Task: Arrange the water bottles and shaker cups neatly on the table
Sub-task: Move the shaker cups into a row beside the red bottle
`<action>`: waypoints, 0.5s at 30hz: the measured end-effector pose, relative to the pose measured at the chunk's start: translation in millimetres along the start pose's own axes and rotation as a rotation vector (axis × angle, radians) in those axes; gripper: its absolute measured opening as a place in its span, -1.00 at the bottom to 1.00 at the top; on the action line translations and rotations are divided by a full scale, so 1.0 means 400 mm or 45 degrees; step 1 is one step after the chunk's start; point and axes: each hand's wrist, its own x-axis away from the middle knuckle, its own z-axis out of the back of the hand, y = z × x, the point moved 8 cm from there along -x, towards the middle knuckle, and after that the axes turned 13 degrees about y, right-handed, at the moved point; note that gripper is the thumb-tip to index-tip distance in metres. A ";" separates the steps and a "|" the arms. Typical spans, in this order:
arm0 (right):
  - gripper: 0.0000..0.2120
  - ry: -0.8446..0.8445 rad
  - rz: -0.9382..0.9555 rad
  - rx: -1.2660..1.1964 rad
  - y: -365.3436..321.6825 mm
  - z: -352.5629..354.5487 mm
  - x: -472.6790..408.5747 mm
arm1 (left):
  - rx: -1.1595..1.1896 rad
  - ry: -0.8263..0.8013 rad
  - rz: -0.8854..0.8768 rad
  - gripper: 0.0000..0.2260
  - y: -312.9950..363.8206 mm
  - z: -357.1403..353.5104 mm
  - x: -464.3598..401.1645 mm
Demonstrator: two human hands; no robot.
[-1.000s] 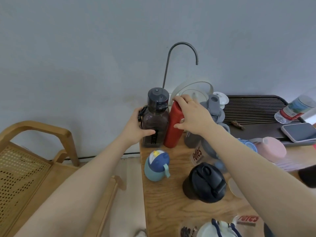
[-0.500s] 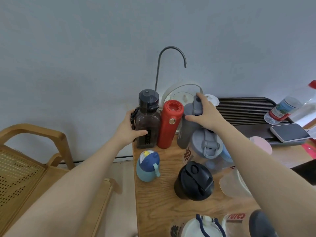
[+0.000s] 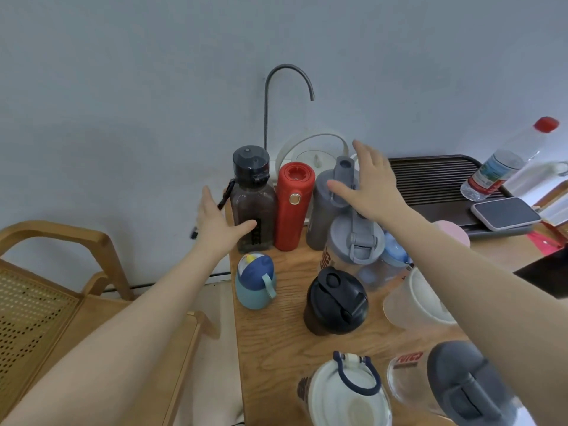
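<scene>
Three bottles stand in a row at the table's far left edge: a smoky dark bottle (image 3: 253, 204), a red flask (image 3: 293, 207) and a grey bottle (image 3: 325, 210). My left hand (image 3: 219, 222) is open just left of the dark bottle, fingers spread, thumb close to its side. My right hand (image 3: 373, 186) hovers open over the grey bottle's lid, holding nothing. In front stand a grey-lidded clear shaker (image 3: 353, 241), a small blue kids' bottle (image 3: 256, 281), a black-lidded shaker (image 3: 336, 299), a white-lidded shaker (image 3: 347, 392) and a dark-lidded clear shaker (image 3: 445, 385).
The wooden table (image 3: 276, 339) ends at its left edge beside a wooden chair (image 3: 61, 272). A curved spout and white kettle (image 3: 310, 149) stand behind the row. A black slatted tray (image 3: 430, 176) holds a phone (image 3: 504, 213) and a tilted plastic bottle (image 3: 504, 161). A frosted cup (image 3: 415, 299) and pink lid (image 3: 451, 235) sit right.
My left hand has let go of the dark bottle and opened. My right hand moved from the red flask to the grey bottle, then released it and lifted open.
</scene>
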 end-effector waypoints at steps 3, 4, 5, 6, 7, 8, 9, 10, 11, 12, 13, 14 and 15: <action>-0.49 0.218 0.326 -0.170 -0.101 0.100 0.077 | -0.088 0.277 -0.413 -0.37 0.054 0.080 0.086; -0.57 0.209 0.434 -0.177 -0.126 0.112 0.107 | -0.076 0.151 -0.467 -0.41 0.056 0.070 0.115; -0.64 0.171 0.527 -0.161 -0.143 0.113 0.134 | -0.094 -0.049 -0.447 -0.39 0.040 0.045 0.140; -0.68 0.118 0.597 -0.133 -0.154 0.107 0.157 | -0.151 -0.254 -0.388 -0.33 0.013 0.014 0.164; -0.69 0.052 0.634 -0.109 -0.159 0.097 0.175 | -0.225 -0.402 -0.337 -0.27 -0.013 -0.011 0.184; -0.69 -0.025 0.637 -0.101 -0.158 0.085 0.186 | -0.281 -0.476 -0.313 -0.24 -0.033 -0.027 0.198; -0.68 -0.094 0.624 -0.106 -0.157 0.075 0.195 | -0.301 -0.491 -0.320 -0.24 -0.041 -0.038 0.206; -0.67 -0.149 0.606 -0.120 -0.156 0.065 0.202 | -0.297 -0.471 -0.336 -0.26 -0.043 -0.043 0.212; -0.66 -0.189 0.594 -0.137 -0.156 0.058 0.208 | -0.275 -0.432 -0.354 -0.31 -0.040 -0.043 0.217; -0.66 -0.218 0.590 -0.153 -0.157 0.054 0.212 | -0.257 -0.391 -0.362 -0.36 -0.040 -0.041 0.220; -0.67 -0.237 0.594 -0.165 -0.160 0.053 0.215 | -0.245 -0.366 -0.365 -0.39 -0.040 -0.037 0.227; -0.71 -0.250 0.600 -0.171 -0.163 0.054 0.217 | -0.249 -0.367 -0.367 -0.41 -0.042 -0.034 0.240; -0.77 -0.260 0.604 -0.180 -0.163 0.057 0.217 | -0.264 -0.388 -0.376 -0.42 -0.044 -0.033 0.258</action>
